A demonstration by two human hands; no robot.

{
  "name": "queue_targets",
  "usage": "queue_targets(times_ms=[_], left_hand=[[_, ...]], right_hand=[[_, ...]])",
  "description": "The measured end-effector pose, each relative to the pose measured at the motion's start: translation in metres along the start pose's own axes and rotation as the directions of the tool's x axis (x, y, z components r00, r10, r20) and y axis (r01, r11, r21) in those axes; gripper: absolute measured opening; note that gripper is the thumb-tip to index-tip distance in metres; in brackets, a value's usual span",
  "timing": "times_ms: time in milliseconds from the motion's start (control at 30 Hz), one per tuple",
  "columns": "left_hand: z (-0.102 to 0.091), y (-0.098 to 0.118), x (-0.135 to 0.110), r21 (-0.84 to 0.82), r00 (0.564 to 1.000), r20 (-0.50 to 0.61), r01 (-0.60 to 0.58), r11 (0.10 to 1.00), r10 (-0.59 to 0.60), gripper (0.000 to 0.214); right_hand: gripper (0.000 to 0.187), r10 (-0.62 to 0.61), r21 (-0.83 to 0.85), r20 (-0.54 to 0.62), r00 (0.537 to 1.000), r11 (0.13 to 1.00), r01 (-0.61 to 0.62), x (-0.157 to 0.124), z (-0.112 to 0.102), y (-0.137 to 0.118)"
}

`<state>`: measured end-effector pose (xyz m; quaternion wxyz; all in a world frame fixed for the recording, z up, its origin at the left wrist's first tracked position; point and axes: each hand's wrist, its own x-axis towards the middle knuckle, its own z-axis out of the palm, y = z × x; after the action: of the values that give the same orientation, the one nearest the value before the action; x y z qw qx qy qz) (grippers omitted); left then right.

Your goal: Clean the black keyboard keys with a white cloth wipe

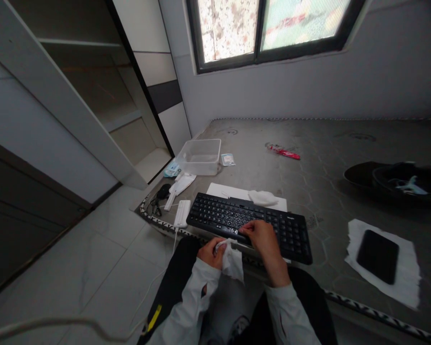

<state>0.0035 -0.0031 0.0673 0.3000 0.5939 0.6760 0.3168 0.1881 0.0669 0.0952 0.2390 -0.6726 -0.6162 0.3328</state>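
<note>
Nearest the camera, two pale grey sleeves and dark trousers fill the bottom of the view, with a white cable (57,326) trailing across the tiled floor on the left. Just beyond the cuffs, the left hand (211,253) is closed around a crumpled white wipe (233,261), which hangs down from the fingers against the near edge of a black keyboard (251,225). The right hand (264,237) rests on the keyboard's front row, fingers curled down onto the keys and pinching nothing that can be made out; it lies just beside the wipe.

The keyboard sits at the near edge of a bare grey mattress (309,158), lying partly on a white sheet of paper (222,190). A second wad of white tissue (263,197) rests on that paper, touching the keyboard's far edge. To the left of the keyboard lie a white power strip (182,213), a white handheld device (179,186) and a black mouse (163,191) with its cord coiled beside it.

To the right, well apart from the hands, a black phone (378,255) lies on a white cloth (409,282). Farther back stands a clear plastic tub (199,156), with a small packet (227,159) just beside it. A red wrapper (283,152) lies mid-mattress, and dark shoes (398,179) sit at the right edge. Beyond, a window (269,28) is set in the wall.
</note>
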Motion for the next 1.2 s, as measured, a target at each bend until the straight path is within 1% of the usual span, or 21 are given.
queue_targets(times_ms=[200,367,667,800,1067,1200], left_hand=[[0.004,-0.003,0.001,0.028,0.998,0.043,-0.052,0.998,0.05,0.028],[0.005,-0.003,0.001,0.025,0.995,0.074,-0.076,0.997,0.074,0.027],[0.008,-0.008,0.0,0.028,0.994,0.05,-0.103,0.994,0.101,0.027],[0.009,-0.011,0.0,0.045,0.996,0.041,-0.079,0.996,0.077,0.026],[0.01,-0.013,0.001,0.057,0.998,0.042,-0.059,0.997,0.056,0.028],[0.008,-0.012,0.001,0.044,0.997,0.044,-0.057,0.997,0.055,0.026]], right_hand=[[0.008,-0.023,0.031,-0.011,1.0,0.999,0.023,0.002,0.001,0.004],[0.009,-0.022,0.011,0.022,1.0,1.0,0.021,0.003,0.0,0.004],[0.012,-0.03,-0.079,0.021,0.999,0.996,0.031,0.004,0.003,0.006],[0.011,-0.046,-0.111,0.031,0.998,0.993,0.049,0.003,0.002,0.005],[0.009,-0.024,-0.137,0.043,0.999,0.99,0.029,0.001,0.001,0.002],[0.009,-0.053,-0.143,0.043,0.998,0.988,0.059,0.001,0.001,0.0]])
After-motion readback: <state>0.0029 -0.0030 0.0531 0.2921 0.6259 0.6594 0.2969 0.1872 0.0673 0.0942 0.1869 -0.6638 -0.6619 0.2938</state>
